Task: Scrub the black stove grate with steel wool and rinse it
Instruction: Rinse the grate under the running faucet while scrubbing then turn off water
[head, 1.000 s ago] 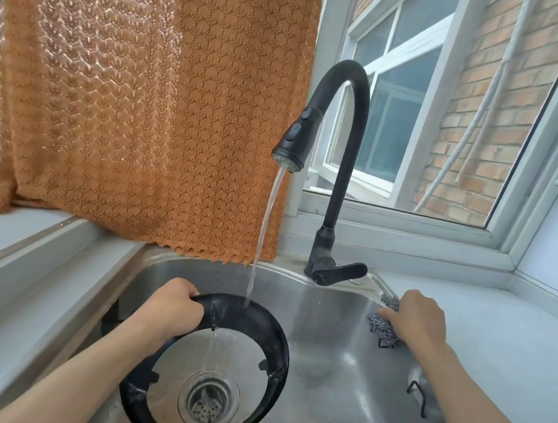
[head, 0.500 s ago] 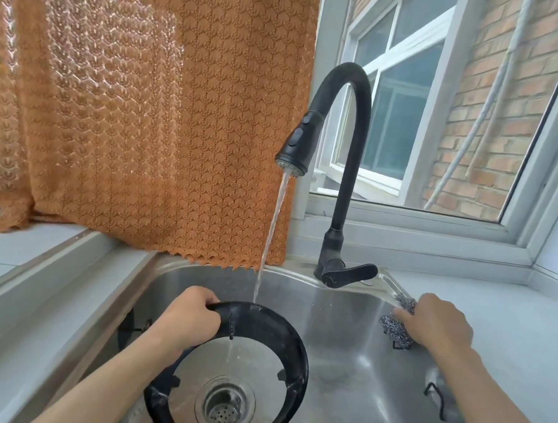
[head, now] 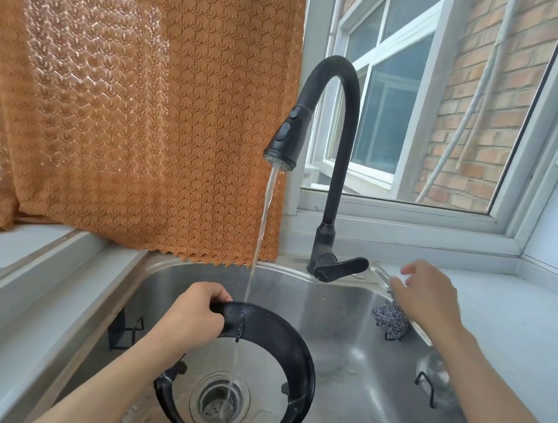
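One hand holds the grate under running water; the other is off the steel wool.

Left hand [head: 189,316] has its fingers curled round the rim of the black grate [head: 273,350], tilted in the sink [head: 340,314] over the drain [head: 219,399]; right hand [head: 428,296] hovers loose-fingered, holding nothing, just above the steel wool [head: 390,317] on its small rack at the sink wall. Risks: the wet rim may slip from that single grip and clang onto the steel, and the stream from the tap [head: 336,143] could splash onto the surface. No brand or writing is readable.
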The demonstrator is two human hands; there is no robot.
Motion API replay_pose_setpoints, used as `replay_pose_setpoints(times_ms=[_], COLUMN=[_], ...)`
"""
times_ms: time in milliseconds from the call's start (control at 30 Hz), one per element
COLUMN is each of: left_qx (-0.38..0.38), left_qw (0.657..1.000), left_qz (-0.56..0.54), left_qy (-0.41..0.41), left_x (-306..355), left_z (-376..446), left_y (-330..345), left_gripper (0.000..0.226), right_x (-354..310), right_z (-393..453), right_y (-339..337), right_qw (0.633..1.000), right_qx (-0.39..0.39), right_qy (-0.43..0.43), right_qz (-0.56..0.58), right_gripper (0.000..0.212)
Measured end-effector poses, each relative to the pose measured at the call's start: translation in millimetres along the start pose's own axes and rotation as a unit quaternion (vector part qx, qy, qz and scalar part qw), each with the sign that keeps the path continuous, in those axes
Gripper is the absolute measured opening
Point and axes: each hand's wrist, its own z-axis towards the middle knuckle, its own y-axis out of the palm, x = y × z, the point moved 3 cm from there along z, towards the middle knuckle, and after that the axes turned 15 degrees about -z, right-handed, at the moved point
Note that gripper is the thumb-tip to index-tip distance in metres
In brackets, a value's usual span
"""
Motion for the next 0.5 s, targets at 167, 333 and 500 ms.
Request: replay_pose_setpoints(times_ms=[167, 333, 500], left_qx=[-0.005, 0.003, 0.002], left_qw=[1.0, 1.0, 1.0], left_qz=[0.0, 0.003, 0.008], left_qy=[0.015, 0.022, 0.014], left_x=[1, -1, -2], left_z=[-1, 1, 2], left_y=[1, 0, 0], left_gripper=[0.04, 0.044, 0.044], right_x=[-43, -63, -77], right_z=[-21, -34, -38], right_y=[-6, -3, 2], right_qw=[0.956, 0.934, 0.916], right_qx=[-0.164, -0.174, -0.156], right_qy=[-0.076, -0.128, -0.165], right_qz=[0.229, 0.283, 0.33], right_gripper=[0.027, 0.015, 0.011])
